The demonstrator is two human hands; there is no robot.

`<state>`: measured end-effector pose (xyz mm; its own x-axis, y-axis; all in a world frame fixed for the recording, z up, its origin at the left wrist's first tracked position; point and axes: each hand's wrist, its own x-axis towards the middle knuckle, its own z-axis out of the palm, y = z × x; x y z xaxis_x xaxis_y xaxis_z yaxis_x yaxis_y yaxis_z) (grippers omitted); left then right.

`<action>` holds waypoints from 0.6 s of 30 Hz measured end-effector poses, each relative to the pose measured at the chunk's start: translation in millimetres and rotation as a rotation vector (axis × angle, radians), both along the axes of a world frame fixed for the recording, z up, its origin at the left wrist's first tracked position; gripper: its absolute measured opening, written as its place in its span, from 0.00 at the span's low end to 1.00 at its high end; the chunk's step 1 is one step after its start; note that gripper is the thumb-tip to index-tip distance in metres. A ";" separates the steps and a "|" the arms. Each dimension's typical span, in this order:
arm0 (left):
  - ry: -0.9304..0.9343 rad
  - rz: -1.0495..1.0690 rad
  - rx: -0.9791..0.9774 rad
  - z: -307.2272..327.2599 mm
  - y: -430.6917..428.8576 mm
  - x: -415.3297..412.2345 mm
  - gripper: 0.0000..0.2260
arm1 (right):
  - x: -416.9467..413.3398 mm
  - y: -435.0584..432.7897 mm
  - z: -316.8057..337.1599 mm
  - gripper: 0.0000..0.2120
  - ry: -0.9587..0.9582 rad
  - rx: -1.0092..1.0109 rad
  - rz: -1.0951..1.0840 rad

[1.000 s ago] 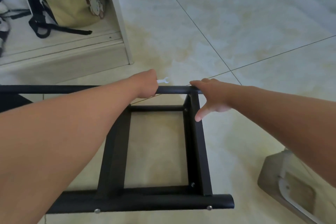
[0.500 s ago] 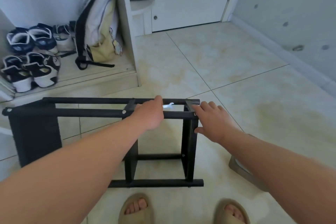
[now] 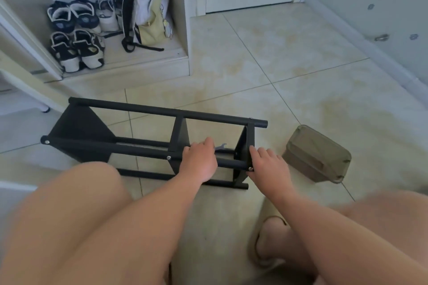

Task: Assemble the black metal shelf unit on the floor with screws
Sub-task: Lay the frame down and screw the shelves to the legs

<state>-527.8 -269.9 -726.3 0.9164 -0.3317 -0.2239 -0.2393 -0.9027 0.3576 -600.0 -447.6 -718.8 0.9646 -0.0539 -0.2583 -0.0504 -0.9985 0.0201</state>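
The black metal shelf unit [image 3: 129, 109] stands on the tiled floor, its long tubes running left to right, with silver screw heads showing at the joints. My left hand [image 3: 199, 159] grips the near top tube and holds a small white wrench [image 3: 220, 146] that sticks out past its fingers. My right hand [image 3: 268, 164] lies over the right end of that same tube at the right side panel, fingers bent over the corner beside a screw [image 3: 250, 168].
An olive-green plastic box [image 3: 317, 154] lies on the floor just right of the shelf. A cabinet niche at the back left holds several shoes [image 3: 76, 37] and a bag [image 3: 148, 7]. My knees and a sandalled foot [image 3: 268, 240] fill the foreground.
The view has pulled back and tilted down, so the whole shelf and my knees now show. Both hands stay on the near top tube. The shelf sits lower and more angled in view.
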 end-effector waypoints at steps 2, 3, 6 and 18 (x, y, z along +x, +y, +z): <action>-0.021 0.007 0.020 -3.4 5.9 -13.4 0.05 | -12.6 7.0 -0.2 0.31 0.000 -0.001 -0.003; -0.017 0.002 0.024 -3.6 8.7 -18.1 0.04 | -17.9 10.3 1.0 0.30 0.008 0.009 -0.012; 0.029 -0.017 0.011 -0.2 17.2 -28.5 0.04 | -34.8 19.6 6.0 0.31 0.046 0.049 -0.040; 0.248 -0.026 0.058 10.5 38.7 -61.0 0.04 | -61.9 21.7 21.0 0.57 0.130 0.001 0.015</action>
